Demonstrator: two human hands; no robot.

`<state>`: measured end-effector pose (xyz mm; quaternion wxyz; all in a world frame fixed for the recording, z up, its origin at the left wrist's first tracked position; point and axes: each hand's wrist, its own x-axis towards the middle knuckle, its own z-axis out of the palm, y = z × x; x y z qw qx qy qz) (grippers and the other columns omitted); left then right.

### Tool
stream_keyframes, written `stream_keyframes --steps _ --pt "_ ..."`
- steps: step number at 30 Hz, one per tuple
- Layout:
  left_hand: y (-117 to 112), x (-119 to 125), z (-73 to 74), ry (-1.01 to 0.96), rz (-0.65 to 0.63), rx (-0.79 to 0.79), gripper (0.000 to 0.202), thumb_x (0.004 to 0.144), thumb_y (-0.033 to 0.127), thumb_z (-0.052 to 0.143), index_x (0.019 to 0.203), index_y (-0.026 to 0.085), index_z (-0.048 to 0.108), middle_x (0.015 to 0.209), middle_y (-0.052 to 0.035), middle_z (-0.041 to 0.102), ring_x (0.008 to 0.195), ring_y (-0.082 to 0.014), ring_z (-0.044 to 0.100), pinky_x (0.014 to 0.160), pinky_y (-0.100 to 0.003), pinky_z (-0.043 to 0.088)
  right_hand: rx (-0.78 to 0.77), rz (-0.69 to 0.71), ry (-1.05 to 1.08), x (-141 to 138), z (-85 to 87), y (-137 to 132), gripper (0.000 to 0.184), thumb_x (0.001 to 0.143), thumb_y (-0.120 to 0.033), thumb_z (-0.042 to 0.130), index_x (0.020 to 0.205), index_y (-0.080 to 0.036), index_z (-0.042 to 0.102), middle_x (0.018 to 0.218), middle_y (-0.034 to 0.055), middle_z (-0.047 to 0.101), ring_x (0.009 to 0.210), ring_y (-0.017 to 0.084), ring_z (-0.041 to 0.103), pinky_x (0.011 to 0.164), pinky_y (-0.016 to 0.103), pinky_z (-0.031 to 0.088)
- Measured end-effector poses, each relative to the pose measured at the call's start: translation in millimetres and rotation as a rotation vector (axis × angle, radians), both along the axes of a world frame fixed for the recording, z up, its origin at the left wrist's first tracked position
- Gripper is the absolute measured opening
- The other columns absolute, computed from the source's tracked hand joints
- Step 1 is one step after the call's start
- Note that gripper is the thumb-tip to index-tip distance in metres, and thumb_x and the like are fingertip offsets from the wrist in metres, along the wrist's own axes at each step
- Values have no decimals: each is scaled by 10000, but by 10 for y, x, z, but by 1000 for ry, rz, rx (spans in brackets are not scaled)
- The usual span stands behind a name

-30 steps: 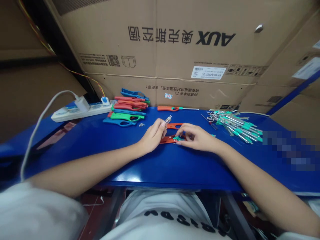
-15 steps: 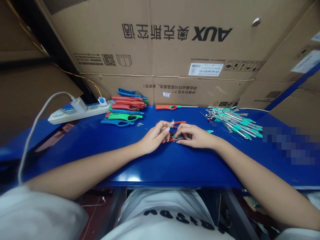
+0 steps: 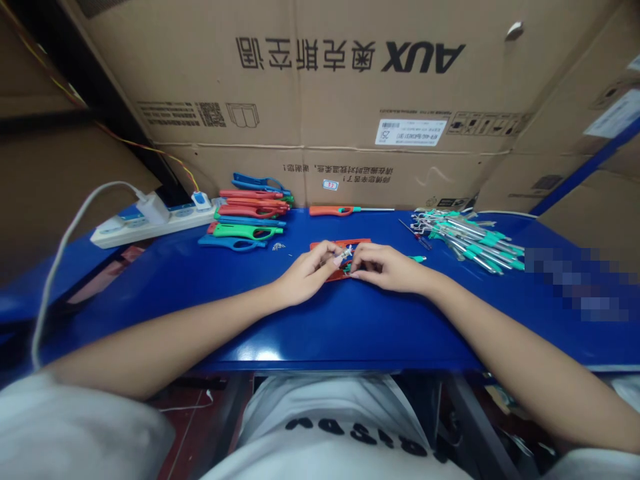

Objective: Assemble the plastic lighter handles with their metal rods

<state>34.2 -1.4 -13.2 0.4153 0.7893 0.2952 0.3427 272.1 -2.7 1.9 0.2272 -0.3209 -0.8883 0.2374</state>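
My left hand is closed in a pinch on a small pale part with a metallic look, whose exact kind I cannot make out. Below the fingertips lies an orange lighter shell half, partly covered by both hands. My right hand bends over its right end, thumb and fingers pinched together; what they grip is hidden. A green-tipped piece sticks out behind the right hand. Just beyond the hands rests a second orange shell piece, partly hidden.
Several coloured lighter shells are stacked at the left, with tiny metal bits beside them. An orange lighter with a metal rod lies by the cardboard. Metal rods with green parts, a screwdriver and a power strip are around.
The small part in my left hand has tipped over and moved slightly right, closer to my right fingers. My right hand has shifted a little left; the view has moved slightly.
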Motion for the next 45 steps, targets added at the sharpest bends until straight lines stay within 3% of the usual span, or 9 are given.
stream_keyframes --steps 7,15,19,25,32,38,45 --pt "14 -3 -25 28 20 22 310 992 492 487 1062 195 536 908 -4 619 748 -126 538 724 -256 434 20 -28 8 -38 -5 -14 151 913 -334 639 869 -190 653 872 35 599 681 134 510 653 277 433" --pt "42 -7 -39 65 71 64 303 987 491 502 1064 200 544 932 -12 634 758 -137 562 682 -249 437 -488 -174 319 -28 -46 32 375 823 -520 714 895 -178 577 699 -29 609 463 56 416 442 210 315" --pt "50 -8 -43 98 92 73 300 984 491 506 1050 200 542 915 -12 634 741 -138 560 651 -245 424 -631 -203 412 -22 -27 57 434 770 -547 764 890 -173 578 653 -30 626 402 40 391 376 196 257" --pt "36 -7 -17 135 97 89 300 979 486 499 1035 195 542 814 10 601 640 -121 500 589 -235 381 -648 -172 392 -18 9 41 415 761 -523 785 842 -163 596 643 -28 634 408 36 409 380 188 275" --pt "44 -8 -18 162 66 109 281 971 455 509 1026 187 574 848 2 618 661 -121 509 603 -234 389 -633 -191 413 -5 -33 62 421 780 -532 770 870 -159 597 623 -29 626 387 34 395 356 186 247" --pt "44 -5 -16 143 76 107 279 973 450 503 1019 186 579 874 -8 636 719 -136 546 635 -240 406 -604 -126 368 14 -11 42 375 785 -484 782 837 -147 626 644 -22 629 424 37 432 386 188 298" --pt "37 -8 0 168 44 115 307 975 467 497 1027 179 589 784 16 595 647 -121 506 601 -232 388 -636 -183 417 1 -40 70 420 774 -523 779 877 -149 620 616 -29 621 382 36 399 355 194 242"
